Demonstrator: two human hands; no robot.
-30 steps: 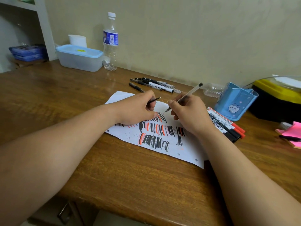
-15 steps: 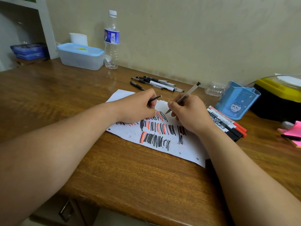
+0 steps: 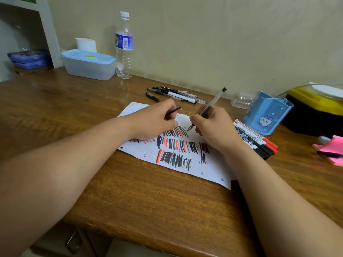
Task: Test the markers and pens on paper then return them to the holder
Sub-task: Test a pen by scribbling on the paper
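My right hand (image 3: 213,127) is clamped on 1 clear-barrel pen (image 3: 213,101); barrel tilts up and away toward the far edge; the tip is down at the paper (image 3: 204,167), and I can't tell whether it touches; my left hand (image 3: 154,121) is curled around 1 thin black piece (image 3: 174,110), with only its end showing, and rests on the sheet's far-left part; 1 sheet, mid-desk (image 3: 148,201), carrying rows of black and red strokes; 4 markers (image 3: 254,140) lie side by side just right of my right wrist, 2 red-capped and 2 black-capped; loose pens (image 3: 178,94) near the far edge look like 5, though overlap makes the count uncertain; 1 blue holder (image 3: 267,115) with a cat print stands toward the right edge, beyond the markers; far-left corner: 1 water bottle (image 3: 124,45) upright, touching or just beside 1 lidded plastic box (image 3: 89,64); right edge: 1 pink sticky-note pad (image 3: 334,147).
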